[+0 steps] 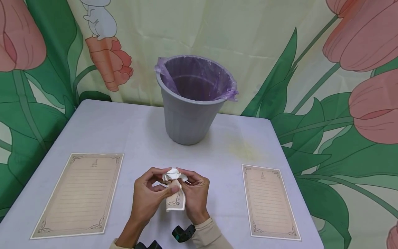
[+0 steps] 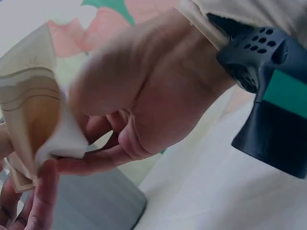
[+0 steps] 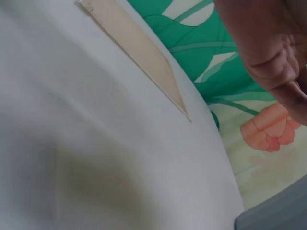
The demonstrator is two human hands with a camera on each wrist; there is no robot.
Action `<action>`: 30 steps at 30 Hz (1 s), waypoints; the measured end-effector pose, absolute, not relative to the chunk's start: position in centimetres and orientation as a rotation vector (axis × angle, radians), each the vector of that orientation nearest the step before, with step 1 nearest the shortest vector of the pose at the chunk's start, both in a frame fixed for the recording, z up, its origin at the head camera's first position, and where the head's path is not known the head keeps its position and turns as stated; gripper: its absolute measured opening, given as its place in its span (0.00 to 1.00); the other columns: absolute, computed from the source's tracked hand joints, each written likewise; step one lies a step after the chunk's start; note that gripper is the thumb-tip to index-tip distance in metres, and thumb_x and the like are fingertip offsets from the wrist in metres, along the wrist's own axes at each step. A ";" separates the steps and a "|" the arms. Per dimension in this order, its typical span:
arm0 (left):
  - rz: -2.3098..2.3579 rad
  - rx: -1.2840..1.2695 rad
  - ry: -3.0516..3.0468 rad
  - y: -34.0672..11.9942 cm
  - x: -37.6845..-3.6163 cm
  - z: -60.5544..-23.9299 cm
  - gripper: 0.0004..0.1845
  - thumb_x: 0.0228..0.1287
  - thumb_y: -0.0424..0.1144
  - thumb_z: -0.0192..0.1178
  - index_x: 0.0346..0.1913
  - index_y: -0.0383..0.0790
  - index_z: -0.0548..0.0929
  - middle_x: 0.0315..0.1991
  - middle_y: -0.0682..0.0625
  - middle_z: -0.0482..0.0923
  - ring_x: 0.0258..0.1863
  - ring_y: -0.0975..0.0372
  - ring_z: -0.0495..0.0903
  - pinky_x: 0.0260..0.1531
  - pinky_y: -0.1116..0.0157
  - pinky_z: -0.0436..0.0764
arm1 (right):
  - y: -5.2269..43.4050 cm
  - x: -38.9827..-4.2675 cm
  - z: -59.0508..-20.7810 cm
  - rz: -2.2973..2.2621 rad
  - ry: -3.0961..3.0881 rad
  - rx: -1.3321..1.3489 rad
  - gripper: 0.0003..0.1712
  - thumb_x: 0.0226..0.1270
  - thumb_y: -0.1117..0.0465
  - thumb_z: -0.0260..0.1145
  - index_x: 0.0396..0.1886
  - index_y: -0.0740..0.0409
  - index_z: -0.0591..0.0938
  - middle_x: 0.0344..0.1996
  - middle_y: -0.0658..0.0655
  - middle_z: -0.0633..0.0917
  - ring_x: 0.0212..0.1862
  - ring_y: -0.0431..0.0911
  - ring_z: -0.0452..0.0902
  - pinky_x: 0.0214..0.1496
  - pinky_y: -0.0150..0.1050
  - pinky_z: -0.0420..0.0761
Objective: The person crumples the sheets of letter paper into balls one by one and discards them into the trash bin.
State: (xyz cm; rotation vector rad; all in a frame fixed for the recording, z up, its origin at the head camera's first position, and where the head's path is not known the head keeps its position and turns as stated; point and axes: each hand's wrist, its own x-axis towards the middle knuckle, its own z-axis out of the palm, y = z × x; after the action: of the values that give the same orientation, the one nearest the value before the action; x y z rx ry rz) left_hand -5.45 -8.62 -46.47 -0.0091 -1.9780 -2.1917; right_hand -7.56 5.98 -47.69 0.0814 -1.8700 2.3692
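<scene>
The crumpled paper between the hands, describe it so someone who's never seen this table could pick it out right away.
Start at the grey bin with the purple liner at the back of the pale table, then come straight toward the near edge. There the left hand and right hand pinch a scrunched cream sheet with a brown scroll border. Unlike the two flat lined sheets either side, it is crumpled and lifted.

Beige sleeves point(image 1: 205, 235), black-and-teal wrist cameras point(image 1: 183, 233) on both arms.

I see a crumpled cream paper sheet point(image 1: 174, 188), matt and creased. The white counter point(image 1: 149, 138) wears smooth, matt cloth. The grey ribbed plastic bin point(image 1: 186, 121) looks dull; its thin purple plastic liner point(image 1: 199, 77) shines slightly. Two flat cream lined paper sheets point(image 1: 79, 195) look matt.
</scene>
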 end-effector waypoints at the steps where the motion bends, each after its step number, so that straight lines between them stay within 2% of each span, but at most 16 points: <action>1: -2.180 -0.007 -1.980 -8.6 -5.5 -46.5 0.27 0.47 0.23 0.83 0.54 0.35 0.88 0.47 0.45 0.83 0.38 0.60 0.83 0.34 0.65 0.91 | 6.0 -7.5 -47.6 2.383 -1.872 0.084 0.15 0.63 0.74 0.76 0.49 0.69 0.90 0.44 0.58 0.94 0.52 0.52 0.91 0.49 0.38 0.91; 4: -2.167 0.001 -1.982 -8.6 -5.6 -46.4 0.24 0.51 0.25 0.82 0.53 0.35 0.89 0.46 0.44 0.83 0.38 0.59 0.83 0.35 0.66 0.91 | 6.5 -7.5 -47.2 2.430 -1.911 0.095 0.16 0.64 0.71 0.77 0.52 0.68 0.90 0.46 0.60 0.94 0.53 0.52 0.91 0.49 0.39 0.91; 7: -2.171 0.008 -1.979 -8.7 -5.7 -46.4 0.22 0.53 0.25 0.80 0.53 0.34 0.89 0.47 0.45 0.84 0.39 0.59 0.83 0.39 0.67 0.91 | 7.1 -7.6 -46.9 2.471 -1.991 0.128 0.17 0.66 0.68 0.76 0.55 0.66 0.89 0.50 0.61 0.93 0.56 0.50 0.90 0.53 0.38 0.90; 13: -2.161 0.041 -1.922 -8.8 -5.8 -46.5 0.20 0.52 0.20 0.79 0.50 0.31 0.89 0.45 0.47 0.87 0.39 0.59 0.85 0.41 0.66 0.91 | 8.4 -7.7 -46.4 2.576 -2.075 0.302 0.24 0.74 0.57 0.70 0.64 0.65 0.84 0.60 0.63 0.88 0.62 0.46 0.87 0.62 0.38 0.86; 16: -2.149 0.083 -1.895 -8.7 -5.8 -46.6 0.20 0.50 0.19 0.79 0.48 0.30 0.89 0.44 0.47 0.87 0.37 0.60 0.85 0.42 0.66 0.91 | 8.9 -7.7 -46.5 2.627 -2.067 0.469 0.30 0.74 0.52 0.70 0.69 0.63 0.82 0.65 0.64 0.85 0.66 0.46 0.84 0.66 0.39 0.84; 20: -2.132 0.129 -1.873 -8.5 -5.7 -46.5 0.19 0.49 0.18 0.79 0.46 0.29 0.89 0.40 0.46 0.86 0.34 0.61 0.84 0.38 0.68 0.91 | 9.3 -7.9 -47.0 2.655 -2.008 0.681 0.36 0.70 0.51 0.74 0.72 0.64 0.79 0.69 0.65 0.82 0.70 0.48 0.80 0.69 0.39 0.82; 24: -2.143 0.172 -1.838 -8.3 -5.5 -46.5 0.19 0.46 0.16 0.79 0.44 0.28 0.89 0.35 0.47 0.86 0.29 0.64 0.82 0.32 0.71 0.89 | 9.3 -7.9 -47.7 2.607 -1.950 0.747 0.35 0.69 0.54 0.75 0.69 0.71 0.79 0.66 0.62 0.85 0.67 0.47 0.83 0.65 0.38 0.85; 30: -2.206 0.214 -1.827 -8.0 -5.4 -46.4 0.18 0.47 0.16 0.78 0.44 0.26 0.89 0.32 0.47 0.86 0.27 0.65 0.82 0.30 0.73 0.86 | 8.3 -7.5 -48.2 2.469 -1.896 0.595 0.28 0.68 0.60 0.75 0.59 0.77 0.83 0.55 0.63 0.90 0.56 0.46 0.90 0.54 0.38 0.89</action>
State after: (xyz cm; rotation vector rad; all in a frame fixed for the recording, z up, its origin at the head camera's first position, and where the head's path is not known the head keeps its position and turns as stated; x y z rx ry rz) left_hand -5.37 -7.95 -46.42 0.2143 -1.8269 -2.2056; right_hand -7.54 8.33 -48.18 0.5950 -1.8955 2.4691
